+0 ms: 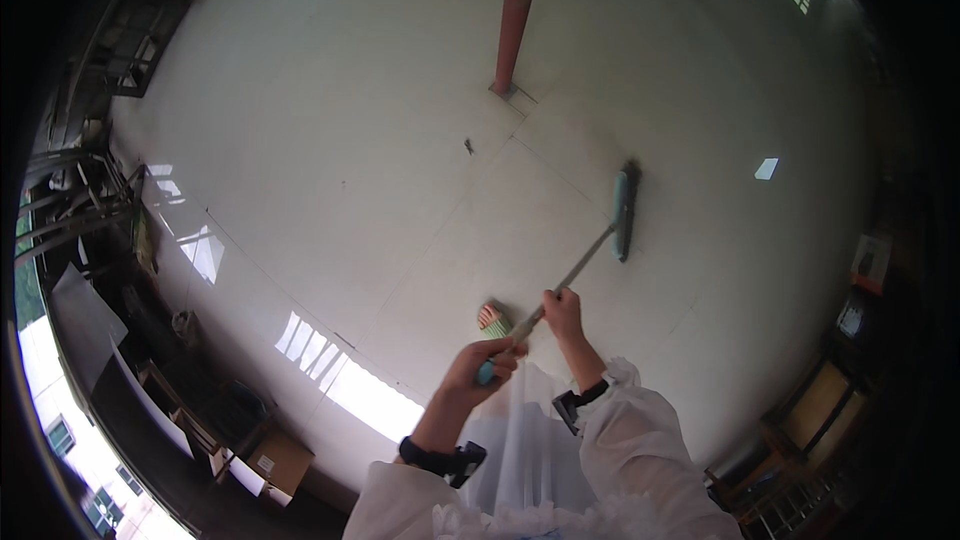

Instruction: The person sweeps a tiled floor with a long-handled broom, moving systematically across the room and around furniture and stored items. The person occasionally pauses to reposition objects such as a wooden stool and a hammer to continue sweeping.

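Observation:
A long-handled push broom (621, 214) with a light-blue head and dark bristles rests on the pale floor (420, 217), ahead and right of centre. Its pole slants down and left to me. Around the blue-tipped top end of the pole is closed my left hand (484, 369). Further down the same pole grips my right hand (562, 311). One foot in a green striped slipper (493, 321) shows just beyond my left hand. A small dark scrap (469, 146) lies on the floor, left of the broom head. Both wrists wear black bands.
A red post (516, 26) stands at the top centre. Dark metal frames (135, 60) and stacked items line the left side, with a cardboard box (277, 461) at lower left. Wooden furniture (817, 405) and an orange-and-white box (871, 262) are along the right edge.

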Tool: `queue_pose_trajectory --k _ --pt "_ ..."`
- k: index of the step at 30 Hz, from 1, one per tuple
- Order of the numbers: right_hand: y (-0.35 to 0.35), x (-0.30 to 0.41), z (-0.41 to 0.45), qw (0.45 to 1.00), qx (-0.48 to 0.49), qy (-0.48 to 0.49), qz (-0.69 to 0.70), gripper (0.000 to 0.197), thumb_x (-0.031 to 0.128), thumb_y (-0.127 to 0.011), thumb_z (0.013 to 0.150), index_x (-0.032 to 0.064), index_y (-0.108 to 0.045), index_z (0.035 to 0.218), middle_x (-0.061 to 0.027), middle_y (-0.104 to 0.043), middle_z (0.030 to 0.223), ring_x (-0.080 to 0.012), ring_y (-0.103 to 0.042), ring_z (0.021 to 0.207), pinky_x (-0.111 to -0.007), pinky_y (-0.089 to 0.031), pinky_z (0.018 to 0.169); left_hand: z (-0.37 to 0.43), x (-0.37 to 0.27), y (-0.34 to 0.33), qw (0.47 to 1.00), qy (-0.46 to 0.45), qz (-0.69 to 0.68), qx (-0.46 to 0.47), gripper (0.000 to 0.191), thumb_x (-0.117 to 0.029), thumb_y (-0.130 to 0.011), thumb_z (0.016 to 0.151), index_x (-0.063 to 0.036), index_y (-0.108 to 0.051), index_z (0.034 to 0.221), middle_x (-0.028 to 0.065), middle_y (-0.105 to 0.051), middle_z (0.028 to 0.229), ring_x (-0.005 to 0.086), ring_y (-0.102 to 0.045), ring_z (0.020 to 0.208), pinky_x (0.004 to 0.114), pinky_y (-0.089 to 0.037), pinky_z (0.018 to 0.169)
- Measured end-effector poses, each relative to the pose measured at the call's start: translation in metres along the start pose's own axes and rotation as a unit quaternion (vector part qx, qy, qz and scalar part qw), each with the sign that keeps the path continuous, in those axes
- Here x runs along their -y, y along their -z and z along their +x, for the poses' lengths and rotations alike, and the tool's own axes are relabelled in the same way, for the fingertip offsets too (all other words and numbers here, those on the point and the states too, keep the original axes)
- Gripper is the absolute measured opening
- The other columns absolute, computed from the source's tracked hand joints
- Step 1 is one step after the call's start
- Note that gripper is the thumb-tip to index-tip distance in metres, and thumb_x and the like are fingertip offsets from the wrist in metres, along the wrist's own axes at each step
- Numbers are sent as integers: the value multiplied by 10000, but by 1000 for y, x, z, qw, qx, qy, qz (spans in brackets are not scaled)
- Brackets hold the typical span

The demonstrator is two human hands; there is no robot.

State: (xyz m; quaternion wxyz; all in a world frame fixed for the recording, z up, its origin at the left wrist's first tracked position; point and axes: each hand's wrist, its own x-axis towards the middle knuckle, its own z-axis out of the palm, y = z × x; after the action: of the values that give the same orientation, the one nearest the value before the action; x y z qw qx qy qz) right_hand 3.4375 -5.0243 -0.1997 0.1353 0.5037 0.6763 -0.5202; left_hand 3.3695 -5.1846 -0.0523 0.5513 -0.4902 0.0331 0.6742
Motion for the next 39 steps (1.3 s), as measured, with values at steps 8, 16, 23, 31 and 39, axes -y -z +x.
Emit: queue_pose_trajectory --k 8,16,23,31,39 --pt "-159 140 -76 976 170 134 -34 355 273 -521 689 -74 -505 614 -204 -539 572 -301 -551 556 -375 -430 542 -165 -66 -2 976 -204 49 -51 185 -94 -412 843 90 -410 833 57 -412 717 31 -369 491 125 -338 367" --pt "-97 147 -139 901 345 -32 262 152 96 -440 812 48 -408 953 -30 -441 682 -120 -536 483 -221 -451 414 -149 49 7 933 -256 239 -86 305 -165 -392 880 -11 -308 1129 81 -494 838 130 -493 638 257 -452 568" --pt "5 135 -173 892 436 -123 4 467 88 -351 853 134 -203 1294 -19 -409 735 -68 -410 380 -203 -346 319 -117 95 61 904 -65 423 8 428 -335 -312 903 -21 -367 1188 100 -536 991 160 -515 936 293 -394 840" --pt "-40 81 -140 730 622 -231 -164 162 104 -381 845 55 -406 997 -46 -442 719 -75 -414 390 -206 -364 354 3 58 147 883 -418 -107 -186 407 -327 -408 868 52 -443 1012 143 -557 869 208 -548 738 300 -446 639" --pt "-135 61 -80 545 568 -572 -232 111 81 -433 811 -29 -433 793 -22 -402 570 -55 -408 439 -183 -386 383 74 4 215 731 -416 -422 -340 211 -128 -392 826 68 -470 820 135 -536 746 210 -540 630 315 -462 512"
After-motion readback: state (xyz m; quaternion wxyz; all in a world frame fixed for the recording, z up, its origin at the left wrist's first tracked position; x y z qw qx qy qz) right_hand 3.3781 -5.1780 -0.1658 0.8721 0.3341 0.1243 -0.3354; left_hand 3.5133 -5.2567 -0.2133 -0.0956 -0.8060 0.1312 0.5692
